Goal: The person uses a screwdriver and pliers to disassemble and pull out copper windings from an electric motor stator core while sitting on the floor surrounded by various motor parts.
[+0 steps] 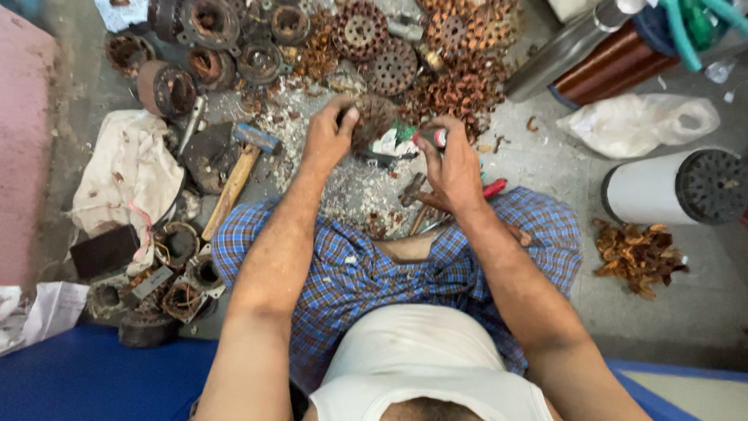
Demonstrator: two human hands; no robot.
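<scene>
My left hand (327, 136) grips a round, rusty motor stator core (378, 117) held upright over the floor in front of my knees. My right hand (450, 168) is closed around a tool with a red handle (432, 138), its tip pointing at the core. Between the two hands lie white and green scraps (389, 144). Pale chips and shavings (351, 191) cover the floor under the hands. What the tool's tip touches is hidden by the core.
A wooden-handled hammer (234, 175) lies at the left beside a dirty cloth (128, 175). Several stator cores and copper windings (460, 86) are piled at the back. A white cylinder (674, 187), a plastic bag (635, 121), copper wire spools (615, 66) and brown scraps (635, 253) sit right.
</scene>
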